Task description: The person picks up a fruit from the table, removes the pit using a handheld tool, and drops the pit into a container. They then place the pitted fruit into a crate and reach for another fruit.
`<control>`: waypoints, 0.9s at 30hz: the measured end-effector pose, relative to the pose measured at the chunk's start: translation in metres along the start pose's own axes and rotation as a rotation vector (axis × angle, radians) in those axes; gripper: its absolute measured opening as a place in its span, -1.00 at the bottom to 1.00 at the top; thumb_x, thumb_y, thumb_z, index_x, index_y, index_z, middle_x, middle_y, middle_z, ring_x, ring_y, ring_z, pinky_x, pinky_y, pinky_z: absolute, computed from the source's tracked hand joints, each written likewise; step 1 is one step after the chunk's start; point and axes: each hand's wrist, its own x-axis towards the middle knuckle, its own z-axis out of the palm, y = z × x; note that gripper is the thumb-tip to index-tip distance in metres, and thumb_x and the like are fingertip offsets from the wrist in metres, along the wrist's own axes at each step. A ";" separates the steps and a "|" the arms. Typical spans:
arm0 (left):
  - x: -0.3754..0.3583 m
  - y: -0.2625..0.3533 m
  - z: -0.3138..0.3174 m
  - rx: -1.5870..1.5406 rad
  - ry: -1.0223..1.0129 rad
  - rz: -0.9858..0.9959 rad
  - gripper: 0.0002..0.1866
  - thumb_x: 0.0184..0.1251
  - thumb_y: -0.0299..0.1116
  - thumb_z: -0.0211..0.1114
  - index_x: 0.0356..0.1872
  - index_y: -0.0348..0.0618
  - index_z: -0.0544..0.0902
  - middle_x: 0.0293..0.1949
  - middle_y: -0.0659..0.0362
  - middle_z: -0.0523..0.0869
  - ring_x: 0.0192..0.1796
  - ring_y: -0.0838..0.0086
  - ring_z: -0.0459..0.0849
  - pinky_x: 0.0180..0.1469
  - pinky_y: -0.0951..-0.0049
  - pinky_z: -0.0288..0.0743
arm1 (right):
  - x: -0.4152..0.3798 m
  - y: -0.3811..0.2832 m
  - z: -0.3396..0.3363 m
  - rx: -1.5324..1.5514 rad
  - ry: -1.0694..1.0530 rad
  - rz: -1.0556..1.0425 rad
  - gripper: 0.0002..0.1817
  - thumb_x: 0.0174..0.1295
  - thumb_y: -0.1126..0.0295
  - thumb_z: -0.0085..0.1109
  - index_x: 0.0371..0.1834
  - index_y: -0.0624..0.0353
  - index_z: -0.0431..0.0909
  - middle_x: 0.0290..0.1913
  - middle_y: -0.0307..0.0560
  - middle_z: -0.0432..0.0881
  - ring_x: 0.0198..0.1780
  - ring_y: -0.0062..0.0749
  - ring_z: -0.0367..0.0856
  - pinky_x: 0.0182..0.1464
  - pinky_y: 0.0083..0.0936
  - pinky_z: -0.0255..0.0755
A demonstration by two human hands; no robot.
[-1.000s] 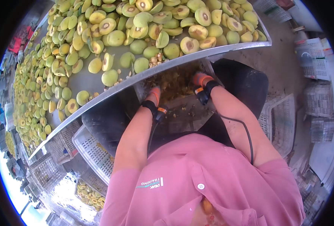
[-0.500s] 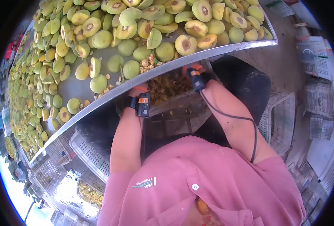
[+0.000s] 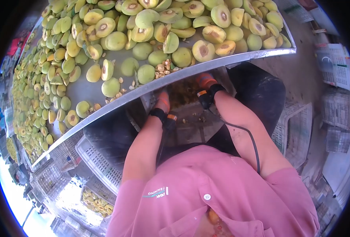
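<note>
Under the front rim of the metal table (image 3: 74, 75), both my hands reach toward a dark container (image 3: 188, 93) holding brownish scraps. My left hand (image 3: 163, 101), with an orange band across it, is at the container's left side. On the right side is my right hand (image 3: 205, 80), also banded in orange. The fingers of both hands are lost in shadow and under the rim, so what they hold, if anything, cannot be made out. Above them on the table lie many halved green-yellow fruits (image 3: 203, 51), with a small heap of pale kernels (image 3: 166, 68) near the edge.
A white plastic crate (image 3: 98, 162) stands left of my legs, another crate (image 3: 295, 130) to the right. Further left is a crate of cut fruit (image 3: 97, 203). Stacked crates (image 3: 335, 67) line the far right. A cable (image 3: 250, 136) runs along my right forearm.
My left hand has moved right, nearer my right hand, and its wrist has turned. My right wrist has turned and lowered slightly. The view has shifted a little; the fruit looks unmoved.
</note>
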 end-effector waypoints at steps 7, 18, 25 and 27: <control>0.089 -0.043 -0.013 -0.306 -0.553 0.399 -0.55 0.51 -0.22 -0.06 0.34 -0.13 0.33 0.26 0.15 0.45 0.24 0.32 0.45 0.25 0.27 0.38 | 0.002 -0.011 -0.002 -0.042 -0.006 -0.064 -0.61 0.34 0.30 -0.10 0.18 0.08 0.52 0.22 0.01 0.53 0.26 -0.06 0.46 0.30 -0.22 0.29; -0.012 0.030 0.008 0.780 0.192 0.063 -0.65 0.48 -0.29 -0.05 0.17 -0.17 0.50 0.10 0.01 0.59 0.11 0.27 0.54 0.20 0.29 0.42 | 0.002 -0.063 -0.033 -0.156 0.102 -0.310 -0.57 0.38 0.29 -0.14 0.28 0.05 0.47 0.30 0.00 0.48 0.33 -0.04 0.40 0.37 -0.20 0.23; 0.006 -0.009 -0.063 1.606 -0.053 0.593 -0.61 0.31 -0.22 0.19 0.11 -0.14 0.58 0.00 0.04 0.66 0.04 0.28 0.59 0.08 0.32 0.45 | -0.014 -0.061 -0.041 0.001 -0.191 -0.430 -0.44 0.23 0.21 0.03 0.30 0.19 0.40 0.33 0.26 0.37 0.36 0.08 0.31 0.38 -0.31 0.21; -0.049 0.032 -0.001 0.951 -0.046 0.366 -0.64 0.26 -0.20 0.28 0.03 -0.11 0.62 -0.11 0.12 0.68 -0.07 0.38 0.61 -0.03 0.39 0.48 | -0.061 -0.094 -0.099 0.170 -0.158 -0.218 -0.42 0.19 0.15 0.08 0.26 0.18 0.43 0.30 0.23 0.41 0.33 0.12 0.34 0.34 -0.25 0.28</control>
